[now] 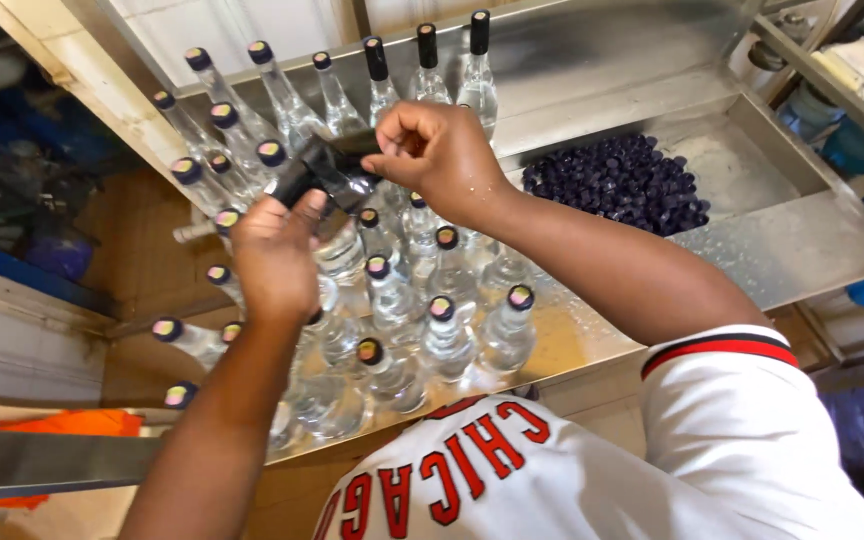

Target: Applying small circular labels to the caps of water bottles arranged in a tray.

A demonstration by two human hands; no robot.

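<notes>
Both hands met above the crowd of bottles: the left hand (274, 255) was closed around the neck of a clear bottle (340, 250), and the right hand (439, 150) pinched a dark plastic sleeve (327, 170) over that bottle's top. Beneath them lay a wet metal worktop (592, 330) with raised sides, set among pale wooden framing, with blue containers dim at the left and right margins. Clear bottles (442, 335) with dark caps stood packed across the left and middle of the worktop, a row (427, 70) with black sleeves lined up against the back wall. Free surface showed only at the right, past a heap of dark purple caps (617, 180) lying loose in the back corner. Whether the bottles were filled could not be told for certain, though they looked clear throughout.
</notes>
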